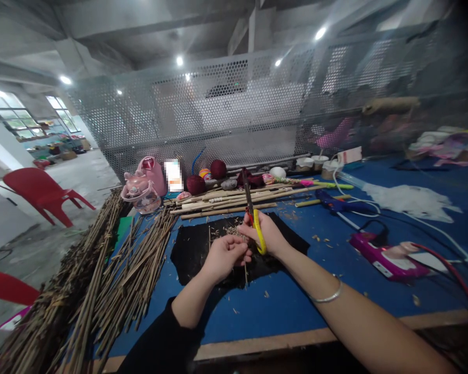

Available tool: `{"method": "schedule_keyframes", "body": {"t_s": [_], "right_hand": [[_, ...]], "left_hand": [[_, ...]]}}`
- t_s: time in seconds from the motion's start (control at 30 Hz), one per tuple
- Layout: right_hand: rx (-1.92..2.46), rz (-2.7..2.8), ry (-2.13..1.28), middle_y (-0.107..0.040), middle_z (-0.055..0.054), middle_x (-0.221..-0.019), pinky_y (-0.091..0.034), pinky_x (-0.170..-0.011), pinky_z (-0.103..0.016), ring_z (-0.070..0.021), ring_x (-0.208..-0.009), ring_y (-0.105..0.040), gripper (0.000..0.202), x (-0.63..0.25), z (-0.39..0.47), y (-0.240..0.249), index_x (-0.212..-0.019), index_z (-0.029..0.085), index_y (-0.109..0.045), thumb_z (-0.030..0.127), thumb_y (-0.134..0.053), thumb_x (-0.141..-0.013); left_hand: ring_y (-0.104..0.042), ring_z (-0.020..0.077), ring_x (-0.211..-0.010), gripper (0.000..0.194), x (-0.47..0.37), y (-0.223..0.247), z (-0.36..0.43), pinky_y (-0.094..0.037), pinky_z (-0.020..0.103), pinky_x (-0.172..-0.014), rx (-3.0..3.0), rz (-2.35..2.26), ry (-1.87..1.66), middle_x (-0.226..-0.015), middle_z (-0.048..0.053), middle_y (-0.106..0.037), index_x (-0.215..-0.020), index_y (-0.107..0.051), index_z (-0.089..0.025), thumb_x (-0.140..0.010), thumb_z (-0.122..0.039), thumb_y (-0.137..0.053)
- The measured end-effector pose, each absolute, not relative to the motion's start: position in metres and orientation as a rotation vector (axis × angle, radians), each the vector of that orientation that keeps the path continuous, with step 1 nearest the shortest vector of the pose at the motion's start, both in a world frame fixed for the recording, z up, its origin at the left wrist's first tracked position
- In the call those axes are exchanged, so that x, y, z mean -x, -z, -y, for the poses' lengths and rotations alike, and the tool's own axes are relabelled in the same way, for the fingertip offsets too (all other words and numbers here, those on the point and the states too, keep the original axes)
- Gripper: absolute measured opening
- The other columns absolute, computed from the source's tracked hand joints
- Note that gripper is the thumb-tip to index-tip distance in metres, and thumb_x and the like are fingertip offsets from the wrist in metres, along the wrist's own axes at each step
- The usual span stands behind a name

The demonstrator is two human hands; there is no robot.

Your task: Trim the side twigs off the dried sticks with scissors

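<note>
My right hand [273, 237] is closed around scissors [260, 235] with a yellow handle, their dark blades pointing up and away from me. Close beside it, my left hand [223, 255] pinches a thin twig [246, 274] whose lower end sticks out below the fingers. Both hands are above a black cloth [191, 254]. Small wood clippings [231, 226] lie on this cloth just behind my fingers. To the left, many cut twigs [138, 270] are spread in a loose pile on the blue tabletop [257, 317].
Long bundled branches [58, 301] line the left edge. Behind the cloth lie pale sticks [226, 200] and yarn balls [196, 184], near a pink basket [142, 200]. At right are a blue glue gun [343, 203], a magenta power strip [388, 257] with cables, and a plastic bag [413, 200].
</note>
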State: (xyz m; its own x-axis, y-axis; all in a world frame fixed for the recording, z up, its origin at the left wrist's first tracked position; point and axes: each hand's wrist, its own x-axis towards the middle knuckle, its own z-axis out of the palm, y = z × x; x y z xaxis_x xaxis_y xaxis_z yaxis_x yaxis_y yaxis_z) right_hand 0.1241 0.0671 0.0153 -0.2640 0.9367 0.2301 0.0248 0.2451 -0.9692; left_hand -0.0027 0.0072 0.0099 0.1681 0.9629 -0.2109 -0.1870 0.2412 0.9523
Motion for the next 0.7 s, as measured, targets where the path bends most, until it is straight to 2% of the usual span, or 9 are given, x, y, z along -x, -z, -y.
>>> {"method": "schedule_keyframes", "body": {"t_s": [0.13,0.33,0.53,0.7], "right_hand": [[1.047,1.719,-0.898,-0.042,0.006,-0.056,-0.033,-0.046,-0.020,-0.0080,-0.049,-0.037,0.030,-0.127,-0.068,-0.013,-0.065,0.020,-0.043,0.043,-0.062,-0.064],[1.195,2.003,-0.671,-0.041,0.006,-0.055,-0.029,-0.046,-0.020,-0.0092,-0.051,-0.035,0.034,-0.133,-0.069,-0.013,-0.065,0.020,-0.042,0.048,-0.060,-0.064],[1.177,2.178,-0.613,-0.051,-0.002,-0.079,-0.037,-0.059,-0.024,-0.0145,-0.069,-0.047,0.039,-0.129,-0.064,-0.014,-0.085,0.019,-0.047,0.047,-0.063,-0.063],[1.159,2.239,-0.584,-0.051,-0.006,-0.092,-0.039,-0.072,-0.029,-0.0185,-0.084,-0.049,0.046,-0.128,-0.062,-0.015,-0.095,0.017,-0.045,0.049,-0.061,-0.065]], "left_hand": [[-0.060,0.0109,-0.056,0.030,0.009,-0.011,-0.012,-0.044,0.020,-0.050,-0.933,-1.106,-1.230,-0.067,0.004,-0.062,-0.079,-0.054,-0.012,-0.064,-0.036,-0.066],[-0.059,0.0106,-0.060,0.022,0.018,-0.011,-0.015,-0.046,0.021,-0.055,-0.987,-1.115,-1.466,-0.066,0.001,-0.060,-0.076,-0.057,-0.014,-0.064,-0.031,-0.065],[-0.053,0.0082,-0.054,0.021,0.015,-0.010,-0.012,-0.045,0.020,-0.052,-1.087,-1.114,-1.444,-0.065,0.000,-0.059,-0.077,-0.060,-0.013,-0.066,-0.030,-0.064],[-0.053,0.0092,-0.054,0.022,0.015,-0.008,-0.013,-0.044,0.020,-0.050,-1.167,-1.138,-1.456,-0.066,0.002,-0.061,-0.077,-0.062,-0.012,-0.066,-0.031,-0.064]]}}
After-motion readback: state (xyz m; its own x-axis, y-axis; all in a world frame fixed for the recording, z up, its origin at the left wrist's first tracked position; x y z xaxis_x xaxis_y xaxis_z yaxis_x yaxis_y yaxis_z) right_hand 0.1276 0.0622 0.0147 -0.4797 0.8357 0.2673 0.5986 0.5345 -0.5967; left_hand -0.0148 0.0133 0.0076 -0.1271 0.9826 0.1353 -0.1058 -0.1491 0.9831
